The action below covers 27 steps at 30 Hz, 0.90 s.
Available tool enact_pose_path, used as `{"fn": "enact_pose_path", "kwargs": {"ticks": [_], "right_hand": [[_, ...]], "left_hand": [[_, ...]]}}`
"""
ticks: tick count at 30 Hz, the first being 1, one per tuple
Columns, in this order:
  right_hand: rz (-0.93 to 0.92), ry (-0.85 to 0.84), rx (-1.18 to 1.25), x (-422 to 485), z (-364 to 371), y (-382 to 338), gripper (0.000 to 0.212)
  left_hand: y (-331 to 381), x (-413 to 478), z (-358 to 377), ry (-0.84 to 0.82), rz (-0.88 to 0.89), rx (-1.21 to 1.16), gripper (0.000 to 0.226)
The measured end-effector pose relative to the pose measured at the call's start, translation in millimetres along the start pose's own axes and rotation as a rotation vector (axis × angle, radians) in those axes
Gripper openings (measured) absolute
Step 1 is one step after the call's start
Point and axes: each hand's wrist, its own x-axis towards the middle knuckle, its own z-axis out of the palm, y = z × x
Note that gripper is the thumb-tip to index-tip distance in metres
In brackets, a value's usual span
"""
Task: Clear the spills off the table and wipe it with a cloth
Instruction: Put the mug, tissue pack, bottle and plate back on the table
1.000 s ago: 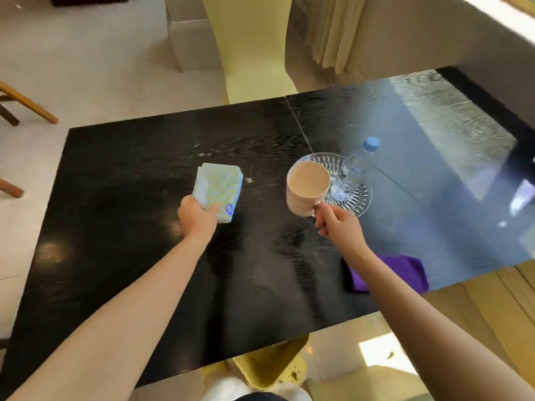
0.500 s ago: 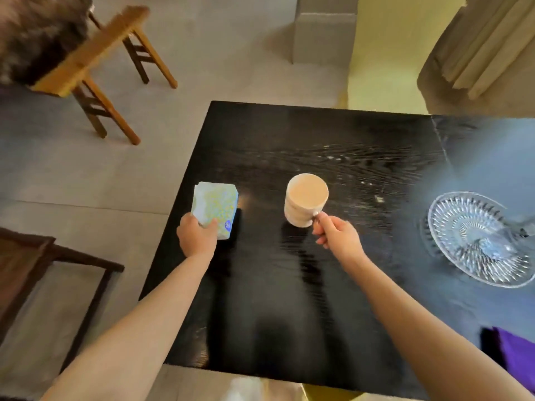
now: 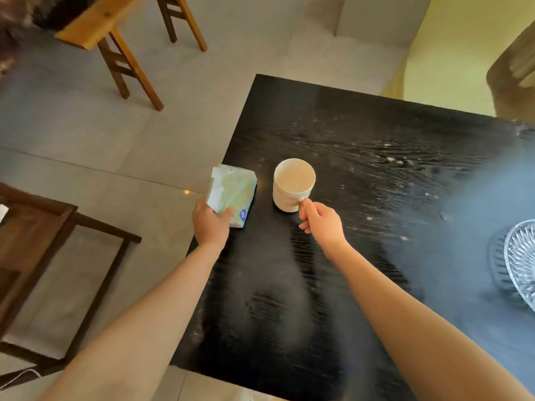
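Note:
My left hand (image 3: 212, 224) grips a blue and yellow tissue pack (image 3: 233, 192) at the left edge of the black table (image 3: 362, 134). My right hand (image 3: 322, 219) holds the handle of a cream mug (image 3: 293, 184), which stands or hovers just right of the pack. Small white specks and crumbs (image 3: 390, 160) are scattered over the tabletop beyond the mug. The purple cloth is out of view.
A cut-glass dish (image 3: 521, 259) shows at the right edge of the table. A wooden stool (image 3: 115, 33) stands on the tiled floor at the upper left, and a dark wooden frame (image 3: 58, 241) sits by the table's left side.
Both hands have carried the tissue pack and the mug leftward across the table, to its left edge. The view has swung left, so the bottle and purple cloth have dropped out of sight.

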Motion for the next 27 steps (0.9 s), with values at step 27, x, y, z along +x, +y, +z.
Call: {"fn": "enact_pose_path", "kwargs": {"ticks": [27], "right_hand": [[0.1, -0.154, -0.143, 0.4, -37.6, -41.7, 0.048]], "left_hand": [[53.2, -12.1, -34.9, -0.083, 0.23, 0.239, 0.054]]}}
